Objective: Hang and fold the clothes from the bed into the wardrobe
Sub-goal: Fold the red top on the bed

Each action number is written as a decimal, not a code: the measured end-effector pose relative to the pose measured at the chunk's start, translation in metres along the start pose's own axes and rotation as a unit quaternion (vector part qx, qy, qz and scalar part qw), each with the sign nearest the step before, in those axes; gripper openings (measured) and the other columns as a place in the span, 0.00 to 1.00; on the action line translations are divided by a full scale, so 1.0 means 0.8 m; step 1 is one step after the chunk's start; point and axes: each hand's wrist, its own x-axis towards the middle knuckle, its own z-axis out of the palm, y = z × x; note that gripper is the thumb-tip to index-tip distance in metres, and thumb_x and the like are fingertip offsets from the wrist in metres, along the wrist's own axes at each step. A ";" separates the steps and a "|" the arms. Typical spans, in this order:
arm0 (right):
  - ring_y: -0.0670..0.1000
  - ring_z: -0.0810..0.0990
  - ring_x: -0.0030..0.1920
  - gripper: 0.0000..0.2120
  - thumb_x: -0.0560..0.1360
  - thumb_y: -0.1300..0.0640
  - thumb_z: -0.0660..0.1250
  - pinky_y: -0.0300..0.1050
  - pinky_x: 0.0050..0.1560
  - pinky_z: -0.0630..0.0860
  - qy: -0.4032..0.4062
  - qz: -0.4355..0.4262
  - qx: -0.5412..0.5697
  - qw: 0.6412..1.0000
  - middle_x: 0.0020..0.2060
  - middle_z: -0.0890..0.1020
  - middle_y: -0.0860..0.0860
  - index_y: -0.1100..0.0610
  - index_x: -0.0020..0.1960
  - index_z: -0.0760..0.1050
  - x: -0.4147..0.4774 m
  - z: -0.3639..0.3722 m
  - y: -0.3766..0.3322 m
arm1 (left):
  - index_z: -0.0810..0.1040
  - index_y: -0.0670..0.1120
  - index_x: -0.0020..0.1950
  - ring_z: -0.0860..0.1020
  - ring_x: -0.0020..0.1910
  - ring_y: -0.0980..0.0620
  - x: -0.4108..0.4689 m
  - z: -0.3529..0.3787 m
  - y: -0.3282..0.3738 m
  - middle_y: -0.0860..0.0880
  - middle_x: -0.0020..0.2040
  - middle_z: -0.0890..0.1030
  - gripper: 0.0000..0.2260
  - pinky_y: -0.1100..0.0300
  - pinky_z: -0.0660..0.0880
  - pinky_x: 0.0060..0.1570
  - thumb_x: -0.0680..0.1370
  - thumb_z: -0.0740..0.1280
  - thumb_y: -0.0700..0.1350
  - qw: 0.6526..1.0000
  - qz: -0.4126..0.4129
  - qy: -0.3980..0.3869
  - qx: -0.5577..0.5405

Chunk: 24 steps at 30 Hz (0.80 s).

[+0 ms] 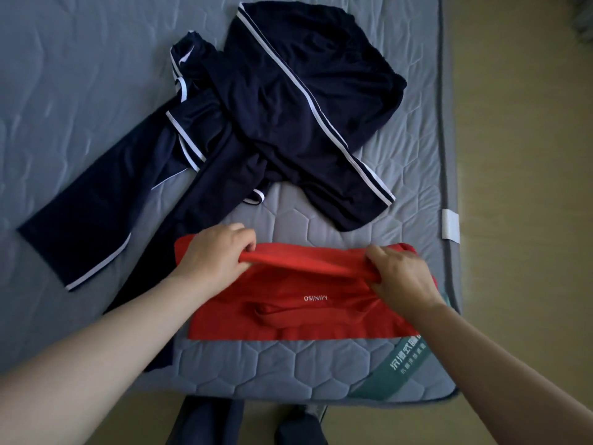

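Observation:
A red shirt [298, 313] with small white lettering lies partly folded near the front edge of the grey quilted mattress [288, 367]. My left hand [215, 258] pinches the shirt's far fold at its left end. My right hand [401, 277] grips the same fold at its right end, and the fold is lifted a little off the shirt. Behind it lie dark navy clothes with white stripes: trousers [106, 203] spread to the left and a crumpled piece [308, 104] at the centre back.
The mattress's right edge [449, 155] runs along a tan floor [519, 155], with a white tag [451, 225] on the side. A green label [398, 367] sits at the front right corner. Dark-clad legs [205, 422] show below the front edge.

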 end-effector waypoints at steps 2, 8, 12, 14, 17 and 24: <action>0.60 0.78 0.29 0.19 0.53 0.64 0.77 0.45 0.27 0.70 -0.012 0.006 0.024 1.000 0.31 0.79 0.55 0.60 0.41 0.75 -0.035 0.010 -0.011 | 0.77 0.47 0.39 0.78 0.35 0.43 -0.037 0.009 0.014 0.49 0.37 0.78 0.13 0.57 0.70 0.34 0.61 0.78 0.40 1.000 0.005 -0.007 0.003; 0.56 0.77 0.56 0.20 0.71 0.56 0.64 0.47 0.54 0.70 -0.219 0.040 -0.009 0.975 0.53 0.78 0.51 0.52 0.63 0.70 -0.110 0.077 -0.033 | 0.72 0.50 0.56 0.75 0.56 0.48 -0.127 0.088 0.043 0.50 0.54 0.73 0.19 0.54 0.71 0.55 0.70 0.71 0.57 0.962 -0.063 -0.243 0.106; 0.57 0.74 0.55 0.15 0.75 0.53 0.63 0.49 0.54 0.71 -0.147 0.074 0.016 0.986 0.52 0.75 0.52 0.54 0.60 0.75 -0.115 0.096 -0.043 | 0.77 0.47 0.52 0.76 0.51 0.45 -0.142 0.114 0.044 0.48 0.49 0.74 0.16 0.53 0.73 0.53 0.72 0.70 0.57 0.990 -0.079 -0.117 -0.008; 0.60 0.75 0.58 0.17 0.74 0.57 0.65 0.53 0.55 0.72 -0.057 0.072 0.057 0.994 0.56 0.77 0.56 0.55 0.62 0.77 -0.110 0.103 -0.056 | 0.80 0.44 0.56 0.77 0.52 0.41 -0.137 0.128 0.054 0.44 0.53 0.77 0.15 0.49 0.75 0.55 0.72 0.73 0.48 0.999 -0.038 -0.012 -0.010; 0.61 0.58 0.75 0.25 0.78 0.55 0.62 0.61 0.71 0.60 -0.039 0.058 0.093 0.993 0.75 0.63 0.57 0.49 0.74 0.65 -0.089 0.114 -0.079 | 0.71 0.47 0.71 0.66 0.71 0.38 -0.120 0.150 0.070 0.41 0.73 0.67 0.24 0.43 0.65 0.69 0.76 0.68 0.49 0.999 -0.006 -0.037 0.006; 0.57 0.37 0.77 0.33 0.77 0.33 0.48 0.70 0.70 0.36 -0.149 0.112 0.003 0.982 0.78 0.39 0.47 0.40 0.77 0.39 -0.058 0.180 -0.060 | 0.35 0.56 0.77 0.33 0.76 0.47 -0.103 0.206 0.011 0.51 0.77 0.32 0.38 0.42 0.35 0.72 0.74 0.47 0.71 0.964 -0.106 -0.188 0.157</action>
